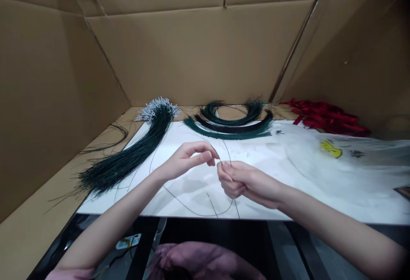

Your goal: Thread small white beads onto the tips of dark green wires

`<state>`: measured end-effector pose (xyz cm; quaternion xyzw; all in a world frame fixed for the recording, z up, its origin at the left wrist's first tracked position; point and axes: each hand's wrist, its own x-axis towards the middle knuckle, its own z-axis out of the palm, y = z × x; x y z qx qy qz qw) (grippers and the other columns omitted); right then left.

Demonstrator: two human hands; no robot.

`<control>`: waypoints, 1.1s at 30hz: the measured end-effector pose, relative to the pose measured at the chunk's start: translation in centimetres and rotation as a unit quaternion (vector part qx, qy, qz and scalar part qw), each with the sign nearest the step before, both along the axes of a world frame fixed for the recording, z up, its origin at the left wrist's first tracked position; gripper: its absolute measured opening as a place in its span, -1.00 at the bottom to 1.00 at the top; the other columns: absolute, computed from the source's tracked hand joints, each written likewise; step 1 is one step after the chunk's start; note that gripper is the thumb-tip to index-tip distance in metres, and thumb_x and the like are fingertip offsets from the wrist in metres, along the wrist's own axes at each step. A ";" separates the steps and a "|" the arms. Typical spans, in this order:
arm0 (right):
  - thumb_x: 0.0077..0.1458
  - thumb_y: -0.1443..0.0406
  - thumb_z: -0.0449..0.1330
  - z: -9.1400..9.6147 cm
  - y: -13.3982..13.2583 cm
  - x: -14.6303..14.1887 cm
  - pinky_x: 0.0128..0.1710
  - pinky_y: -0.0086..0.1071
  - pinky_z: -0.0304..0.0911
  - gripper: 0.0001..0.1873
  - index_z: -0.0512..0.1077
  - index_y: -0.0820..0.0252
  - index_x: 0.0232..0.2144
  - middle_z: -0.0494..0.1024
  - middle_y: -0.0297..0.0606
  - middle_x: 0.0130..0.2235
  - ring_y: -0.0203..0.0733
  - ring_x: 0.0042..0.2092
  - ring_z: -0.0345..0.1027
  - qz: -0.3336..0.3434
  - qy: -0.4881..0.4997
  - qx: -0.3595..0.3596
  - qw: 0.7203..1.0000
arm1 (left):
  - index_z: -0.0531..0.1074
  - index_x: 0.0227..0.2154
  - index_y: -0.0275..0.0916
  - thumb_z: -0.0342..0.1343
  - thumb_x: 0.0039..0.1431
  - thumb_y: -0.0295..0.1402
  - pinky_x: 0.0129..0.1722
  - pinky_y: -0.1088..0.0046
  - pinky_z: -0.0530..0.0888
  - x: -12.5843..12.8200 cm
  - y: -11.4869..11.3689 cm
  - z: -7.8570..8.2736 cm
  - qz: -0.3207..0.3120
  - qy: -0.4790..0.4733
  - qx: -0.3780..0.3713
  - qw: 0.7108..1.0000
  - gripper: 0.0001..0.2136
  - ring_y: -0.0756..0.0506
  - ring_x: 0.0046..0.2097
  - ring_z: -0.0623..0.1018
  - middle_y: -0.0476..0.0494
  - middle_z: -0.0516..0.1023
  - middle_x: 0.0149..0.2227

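My right hand (245,180) is closed over the middle of the white sheet, with thumb and forefinger pinching a thin dark wire (228,149). Ends of the wire stick out above and below the fist. My left hand (193,156) hovers just left of it, fingers stretched and bent downward, the thumb apart from the forefinger. Its fingertips come close to the wire at my right hand; whether they touch it I cannot tell. A thin wire loop (198,215) curves below both hands near the sheet's front edge.
At left lies a thick bundle of dark green wires (137,156) with white bead-like tips. Curved green wire bundles (227,132) lie at the back. Red ribbon (329,117) is heaped back right, beside a clear plastic bag (307,156). Cardboard walls (188,53) enclose the table.
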<state>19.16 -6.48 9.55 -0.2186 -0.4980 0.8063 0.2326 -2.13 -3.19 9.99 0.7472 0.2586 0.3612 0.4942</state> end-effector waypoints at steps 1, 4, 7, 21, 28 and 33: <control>0.28 0.07 0.08 -0.6 0.1 0.0 -0.54 -0.43 -0.32 -0.59 0.14 0.19 -0.49 -0.09 -0.56 -0.61 -0.43 -0.56 -0.33 0.003 -0.002 -0.006 1.000 | 0.52 -0.25 -0.33 0.09 0.28 -0.16 -0.14 0.48 0.43 0.4 0.2 -0.4 0.010 -0.018 -0.009 1.000 -0.70 -0.03 -0.25 0.52 -0.15 0.54 -0.34; 0.27 0.05 0.09 -2.0 0.3 0.1 -0.54 -0.44 -0.32 -0.59 0.14 0.19 -0.49 -0.09 -0.56 -0.60 -0.44 -0.57 -0.33 0.009 -0.006 -0.024 1.000 | 0.52 -0.30 -0.33 0.13 0.26 -0.19 -0.22 0.52 0.44 1.3 0.9 -1.5 0.036 -0.063 -0.036 0.997 -0.74 0.01 -0.31 0.51 -0.11 0.54 -0.41; 0.27 0.04 0.08 -2.8 0.6 -0.1 -0.55 -0.44 -0.32 -0.58 0.14 0.19 -0.48 -0.09 -0.56 -0.61 -0.44 -0.57 -0.33 0.012 -0.005 -0.041 0.999 | 0.52 -0.37 -0.35 0.22 0.18 -0.23 -0.32 0.54 0.45 2.0 1.9 -2.4 0.048 -0.088 -0.066 0.993 -0.77 0.03 -0.38 0.50 -0.11 0.54 -0.44; 0.20 -0.14 0.00 -5.3 2.5 -1.6 -0.46 -0.39 0.13 -0.47 0.28 0.23 -0.36 0.27 -0.43 -0.61 -0.36 -0.58 0.16 0.030 -0.056 -0.034 0.997 | 0.56 -0.47 -0.34 0.30 0.08 -0.31 -0.31 0.56 0.40 2.9 3.3 -4.5 0.035 -0.015 -0.087 0.995 -0.83 0.04 -0.38 0.48 -0.08 0.55 -0.46; 0.16 -0.02 0.19 -4.3 4.1 1.1 -0.15 -0.25 0.21 -0.56 0.40 0.26 -0.18 0.48 -0.16 -0.23 -0.15 -0.19 0.34 -0.119 -0.167 0.186 0.961 | 0.50 -0.46 -0.33 0.24 0.16 -0.25 -0.35 0.58 0.38 1.9 3.4 -5.6 0.089 -0.014 -0.097 0.991 -0.77 0.07 -0.41 0.46 -0.04 0.51 -0.48; 0.20 0.13 0.20 -3.2 5.3 1.7 -0.11 -0.27 0.18 -0.72 0.48 0.17 -0.13 0.49 -0.19 -0.13 -0.13 -0.08 0.33 -0.233 -0.192 0.296 0.906 | 0.49 -0.53 -0.36 0.26 0.12 -0.26 -0.34 0.56 0.39 2.6 3.1 -6.1 0.086 0.002 -0.107 0.991 -0.75 0.05 -0.40 0.47 -0.07 0.53 -0.49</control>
